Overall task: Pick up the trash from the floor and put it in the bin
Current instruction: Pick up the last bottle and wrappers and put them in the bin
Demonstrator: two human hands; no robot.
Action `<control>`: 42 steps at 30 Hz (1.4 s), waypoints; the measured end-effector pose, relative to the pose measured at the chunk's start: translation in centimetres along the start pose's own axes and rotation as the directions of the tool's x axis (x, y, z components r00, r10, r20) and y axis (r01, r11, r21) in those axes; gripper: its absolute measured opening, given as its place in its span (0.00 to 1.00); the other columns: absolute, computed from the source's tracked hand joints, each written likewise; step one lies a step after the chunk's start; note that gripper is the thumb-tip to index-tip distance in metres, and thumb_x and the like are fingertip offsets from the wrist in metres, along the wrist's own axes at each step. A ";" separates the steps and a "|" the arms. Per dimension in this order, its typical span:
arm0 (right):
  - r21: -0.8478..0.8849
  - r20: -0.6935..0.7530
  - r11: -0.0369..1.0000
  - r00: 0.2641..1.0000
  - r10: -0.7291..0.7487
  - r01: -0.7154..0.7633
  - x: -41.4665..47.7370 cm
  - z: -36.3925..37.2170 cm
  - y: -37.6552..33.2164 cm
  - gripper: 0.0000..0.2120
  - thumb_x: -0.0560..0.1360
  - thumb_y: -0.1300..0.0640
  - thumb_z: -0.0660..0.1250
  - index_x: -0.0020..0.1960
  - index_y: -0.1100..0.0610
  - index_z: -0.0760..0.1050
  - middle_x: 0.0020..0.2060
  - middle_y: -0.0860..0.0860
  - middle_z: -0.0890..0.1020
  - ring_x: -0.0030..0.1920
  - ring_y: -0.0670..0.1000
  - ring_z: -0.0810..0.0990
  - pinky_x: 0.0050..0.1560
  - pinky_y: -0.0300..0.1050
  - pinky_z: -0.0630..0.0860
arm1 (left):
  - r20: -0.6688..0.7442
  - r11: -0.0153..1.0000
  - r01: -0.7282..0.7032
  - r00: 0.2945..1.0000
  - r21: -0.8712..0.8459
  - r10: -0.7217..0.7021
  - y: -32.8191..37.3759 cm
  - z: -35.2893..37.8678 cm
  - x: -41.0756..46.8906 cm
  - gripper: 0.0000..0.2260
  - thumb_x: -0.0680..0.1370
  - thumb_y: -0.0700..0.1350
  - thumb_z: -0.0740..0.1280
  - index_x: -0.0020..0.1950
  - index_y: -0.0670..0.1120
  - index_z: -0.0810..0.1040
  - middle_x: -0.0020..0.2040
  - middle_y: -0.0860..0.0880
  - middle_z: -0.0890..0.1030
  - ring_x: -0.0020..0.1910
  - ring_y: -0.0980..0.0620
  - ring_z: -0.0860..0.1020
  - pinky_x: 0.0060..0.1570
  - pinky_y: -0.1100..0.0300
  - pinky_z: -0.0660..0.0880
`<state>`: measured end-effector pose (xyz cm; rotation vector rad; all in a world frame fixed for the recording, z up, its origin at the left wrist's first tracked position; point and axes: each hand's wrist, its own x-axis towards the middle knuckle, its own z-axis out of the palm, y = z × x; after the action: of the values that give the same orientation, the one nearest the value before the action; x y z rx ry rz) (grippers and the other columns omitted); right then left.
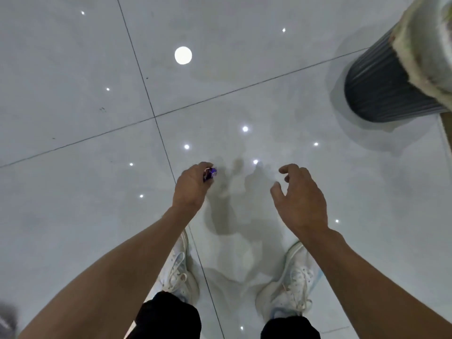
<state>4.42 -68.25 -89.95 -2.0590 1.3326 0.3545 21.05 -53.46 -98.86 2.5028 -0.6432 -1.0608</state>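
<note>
Above grey tiled floor (73, 57): left hand (190, 184) pinches purple wrapper (209, 174); right hand (299, 196) slack, holding nothing. Ribbed bin (376, 89) well apart. Risk: loose pinch drops wrapper en route.

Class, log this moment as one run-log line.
left hand: holds purple wrapper | right hand: open, empty | bin: ahead right, not reached

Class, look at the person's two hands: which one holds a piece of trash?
The left hand, which grips a small purple wrapper. The right hand holds nothing, its fingers loosely curled.
</note>
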 end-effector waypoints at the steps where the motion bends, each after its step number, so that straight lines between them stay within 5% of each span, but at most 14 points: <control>1: 0.014 -0.004 1.000 1.000 -0.020 0.020 -0.6 -1.2 -1.1 0.16 0.77 0.52 0.62 0.64 0.52 0.70 0.55 0.50 0.76 0.49 0.52 0.79 0.50 0.50 0.77 | -0.030 0.998 -0.011 0.999 -0.067 0.009 1.6 -1.8 -0.4 0.15 0.76 0.43 0.71 0.62 0.48 0.76 0.44 0.51 0.80 0.43 0.51 0.78 0.43 0.62 0.72; 4: 0.135 -0.013 0.989 0.999 -0.053 0.054 -1.8 -5.7 -5.7 0.20 0.77 0.50 0.63 0.68 0.49 0.67 0.57 0.49 0.77 0.52 0.51 0.79 0.53 0.47 0.76 | -0.133 0.981 -0.088 0.989 -0.172 0.065 7.6 -8.2 -1.6 0.12 0.74 0.45 0.73 0.55 0.49 0.75 0.35 0.58 0.75 0.35 0.56 0.75 0.36 0.62 0.69; 8: 0.322 -0.010 0.943 0.997 -0.081 0.080 -3.0 -13.8 -13.5 0.26 0.76 0.45 0.65 0.72 0.46 0.63 0.62 0.49 0.76 0.59 0.49 0.77 0.60 0.51 0.76 | -0.252 0.966 -0.242 0.944 -0.086 0.214 16.4 -18.1 -3.9 0.06 0.76 0.49 0.71 0.44 0.51 0.74 0.36 0.57 0.76 0.37 0.55 0.74 0.34 0.63 0.67; 17: 0.606 -0.100 0.777 0.986 -0.137 0.169 -8.0 -30.5 -27.4 0.38 0.68 0.42 0.74 0.73 0.42 0.61 0.58 0.41 0.73 0.55 0.46 0.77 0.52 0.38 0.72 | -0.264 0.873 -0.437 0.834 0.218 0.484 28.4 -36.6 -11.2 0.05 0.78 0.50 0.68 0.49 0.49 0.78 0.41 0.52 0.79 0.39 0.51 0.76 0.39 0.55 0.74; 21: 0.589 -0.114 0.785 0.981 -0.155 0.192 -12.0 -35.0 -29.9 0.26 0.69 0.48 0.76 0.65 0.44 0.73 0.53 0.39 0.80 0.53 0.43 0.80 0.49 0.35 0.75 | -0.127 0.837 -0.526 0.829 0.150 0.544 31.0 -41.5 -15.1 0.04 0.78 0.47 0.68 0.48 0.48 0.78 0.40 0.52 0.77 0.38 0.51 0.75 0.37 0.63 0.69; 26: 0.537 -0.268 0.800 0.953 -0.140 0.268 -15.8 -38.8 -31.6 0.04 0.71 0.56 0.72 0.44 0.49 0.81 0.38 0.41 0.84 0.42 0.40 0.82 0.46 0.40 0.79 | -0.038 0.814 -0.577 0.814 0.060 0.580 34.9 -44.6 -18.7 0.09 0.78 0.47 0.68 0.49 0.54 0.67 0.39 0.55 0.78 0.36 0.53 0.76 0.37 0.59 0.75; 29: 0.529 -0.344 0.804 0.935 -0.088 0.270 -16.5 -41.3 -30.6 0.02 0.72 0.56 0.72 0.41 0.51 0.80 0.34 0.43 0.83 0.38 0.42 0.81 0.42 0.38 0.78 | -0.001 0.804 -0.578 0.812 -0.139 0.583 37.7 -45.3 -19.7 0.10 0.77 0.46 0.68 0.56 0.53 0.70 0.43 0.55 0.77 0.42 0.52 0.77 0.44 0.61 0.76; 34: 0.435 -0.404 0.894 0.911 0.085 0.110 -16.6 -45.3 -23.5 0.05 0.72 0.57 0.72 0.41 0.50 0.77 0.35 0.43 0.80 0.36 0.42 0.79 0.36 0.34 0.72 | -0.081 0.751 -0.601 0.764 0.272 0.641 40.9 -44.7 -18.9 0.20 0.75 0.55 0.70 0.64 0.54 0.68 0.53 0.57 0.76 0.51 0.56 0.75 0.46 0.57 0.77; 37: 0.342 -0.435 0.939 0.882 0.181 -0.023 -15.7 -47.5 -17.3 0.07 0.73 0.58 0.71 0.41 0.51 0.74 0.35 0.45 0.80 0.36 0.44 0.79 0.37 0.41 0.76 | -0.077 0.674 -0.522 0.759 0.523 0.647 43.6 -43.2 -17.2 0.22 0.76 0.60 0.64 0.66 0.52 0.68 0.57 0.52 0.76 0.56 0.51 0.75 0.44 0.55 0.76; 42: 0.221 -0.416 0.956 0.868 0.270 -0.191 -13.0 -49.3 -7.7 0.06 0.74 0.56 0.69 0.43 0.51 0.71 0.38 0.47 0.80 0.37 0.48 0.78 0.36 0.44 0.75 | -0.067 0.641 -0.365 0.835 0.675 0.547 46.2 -38.9 -14.1 0.23 0.76 0.61 0.61 0.66 0.49 0.70 0.57 0.48 0.76 0.55 0.47 0.75 0.45 0.54 0.72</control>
<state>-0.38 -88.92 -42.99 -1.8994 1.8219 -0.1445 28.53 -79.39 -43.01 2.6750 -1.6885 -0.3055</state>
